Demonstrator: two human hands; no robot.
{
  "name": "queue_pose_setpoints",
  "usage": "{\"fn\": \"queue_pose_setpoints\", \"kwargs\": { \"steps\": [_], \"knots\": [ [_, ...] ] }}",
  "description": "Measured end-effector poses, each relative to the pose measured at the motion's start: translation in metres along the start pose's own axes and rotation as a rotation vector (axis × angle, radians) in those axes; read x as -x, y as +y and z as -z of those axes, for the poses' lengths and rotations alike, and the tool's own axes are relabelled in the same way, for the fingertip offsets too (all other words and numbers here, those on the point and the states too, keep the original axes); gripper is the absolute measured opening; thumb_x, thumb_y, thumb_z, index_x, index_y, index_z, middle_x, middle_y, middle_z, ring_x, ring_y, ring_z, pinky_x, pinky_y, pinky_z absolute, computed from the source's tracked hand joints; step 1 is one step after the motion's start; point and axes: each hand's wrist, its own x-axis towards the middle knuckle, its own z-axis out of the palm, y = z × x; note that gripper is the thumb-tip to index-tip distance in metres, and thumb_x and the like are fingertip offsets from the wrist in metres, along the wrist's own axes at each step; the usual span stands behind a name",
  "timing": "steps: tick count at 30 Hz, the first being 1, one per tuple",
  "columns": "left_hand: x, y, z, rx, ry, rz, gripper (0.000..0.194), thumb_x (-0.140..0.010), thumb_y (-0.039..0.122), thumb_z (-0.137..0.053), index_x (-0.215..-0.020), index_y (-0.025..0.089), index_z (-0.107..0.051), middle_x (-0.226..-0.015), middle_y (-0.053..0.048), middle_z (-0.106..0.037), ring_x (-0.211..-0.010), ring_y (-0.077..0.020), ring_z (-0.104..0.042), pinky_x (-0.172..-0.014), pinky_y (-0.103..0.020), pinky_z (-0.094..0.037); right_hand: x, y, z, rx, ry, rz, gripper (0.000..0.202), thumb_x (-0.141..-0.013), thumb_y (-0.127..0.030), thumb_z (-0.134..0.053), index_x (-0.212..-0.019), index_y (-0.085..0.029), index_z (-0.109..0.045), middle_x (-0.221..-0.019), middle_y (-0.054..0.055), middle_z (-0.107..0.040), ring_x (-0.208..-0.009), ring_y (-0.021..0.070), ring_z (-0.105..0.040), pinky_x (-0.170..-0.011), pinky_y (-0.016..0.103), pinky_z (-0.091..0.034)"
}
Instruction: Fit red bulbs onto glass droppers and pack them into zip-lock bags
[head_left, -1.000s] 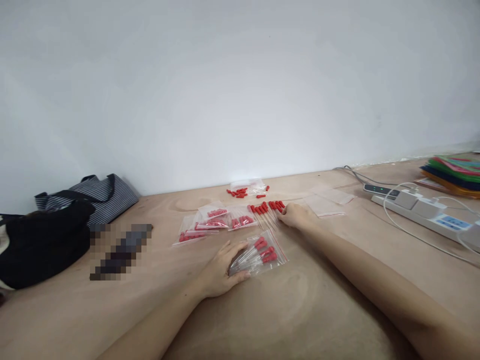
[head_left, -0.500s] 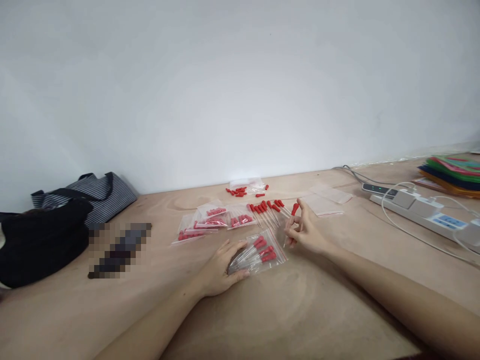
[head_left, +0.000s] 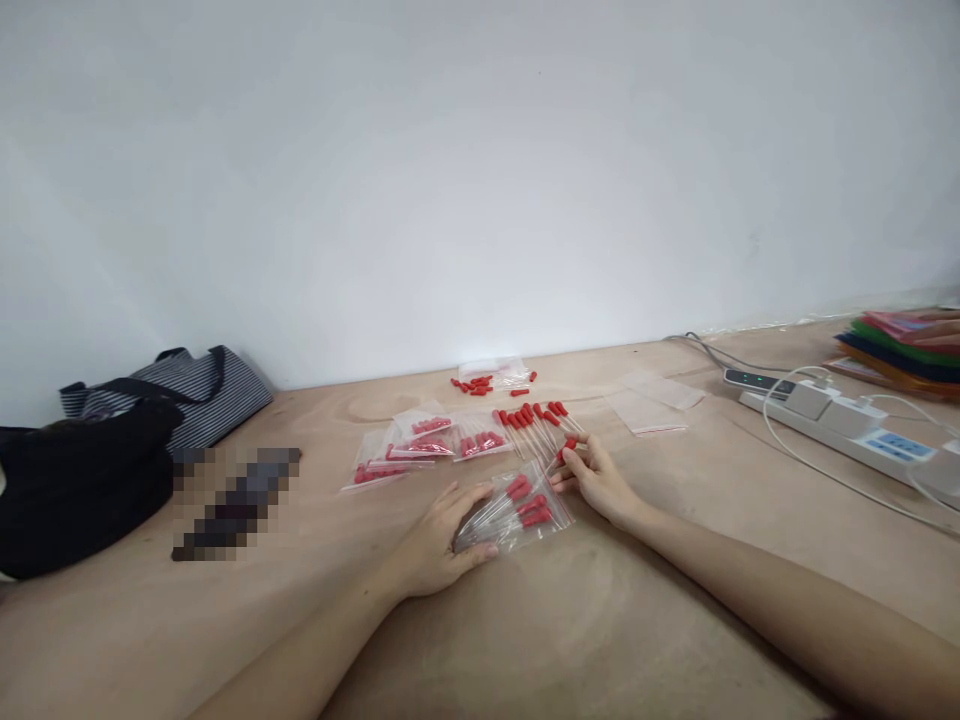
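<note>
My left hand (head_left: 439,540) grips the near end of a clear zip bag (head_left: 506,545), its thumb and fingers on either side. Inside the bag lie several glass droppers with red rubber bulbs (head_left: 536,517), bulbs toward the bag's mouth on the right. Just beyond that mouth, my right hand (head_left: 604,485) pinches one more dropper (head_left: 570,446) by its red bulb; its glass tube is mostly hidden by the fingers. Several loose droppers (head_left: 527,412) lie behind the bag, bulbs pointing away from me. To the left, filled zip bags (head_left: 420,450) overlap one another.
Flat zip bags (head_left: 649,412) lie right of the loose droppers. Loose red bulbs (head_left: 480,384) sit near the wall. At right are a power strip (head_left: 847,425) with cables and coloured stack (head_left: 900,350), with what looks like another person's hand. A striped bag (head_left: 202,400) stands left.
My right hand has moved left and lower with its dropper, turning the bulb down close to the bag's mouth. My left hand stays put. A hand-like shape has appeared at the coloured stack.
</note>
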Motion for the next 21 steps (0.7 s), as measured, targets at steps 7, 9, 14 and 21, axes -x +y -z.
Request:
{"fn": "queue_pose_setpoints", "kwargs": {
  "steps": [7,9,14,21],
  "knots": [
    [-0.001,0.003,0.001,0.000,-0.006,0.013,0.055,-0.078,0.038,-0.054,-0.127,0.025,-0.033,-0.131,-0.006,-0.043,-0.120,-0.0253,-0.038,-0.105,-0.049,-0.018,0.007,-0.008,0.000,0.192,-0.203,-0.118,0.035,-0.063,-0.042,-0.063,-0.085,-0.015,-0.057,-0.043,-0.007,-0.049,-0.032,0.0057,-0.040,-0.032,0.017,-0.031],
    [-0.001,0.003,0.001,-0.003,-0.006,0.013,0.055,-0.079,0.038,-0.053,-0.127,0.025,-0.032,-0.131,-0.006,-0.043,-0.120,-0.0252,-0.038,-0.105,-0.049,-0.018,0.007,-0.010,0.000,0.192,-0.227,-0.120,0.033,-0.060,-0.038,-0.067,-0.082,-0.015,-0.059,-0.051,-0.005,-0.056,-0.035,0.0048,-0.041,-0.033,0.017,-0.029],
    [0.000,0.003,0.001,-0.014,-0.008,0.014,0.055,-0.078,0.039,-0.054,-0.127,0.024,-0.032,-0.131,-0.007,-0.043,-0.120,-0.0263,-0.038,-0.105,-0.049,-0.018,0.005,-0.008,0.000,0.198,-0.311,-0.108,0.024,-0.056,-0.031,-0.070,-0.069,-0.015,-0.058,-0.060,-0.002,-0.061,-0.044,0.0063,-0.049,-0.041,0.017,-0.035],
    [-0.002,0.003,0.000,-0.018,-0.018,0.012,0.055,-0.078,0.038,-0.053,-0.127,0.022,-0.031,-0.131,-0.007,-0.043,-0.120,-0.0257,-0.038,-0.105,-0.049,-0.019,0.001,-0.001,-0.002,0.240,-0.413,-0.025,0.022,-0.063,-0.035,-0.065,-0.071,-0.015,-0.064,-0.064,0.000,-0.065,-0.050,0.0088,-0.054,-0.049,0.021,-0.041]
  ]
}}
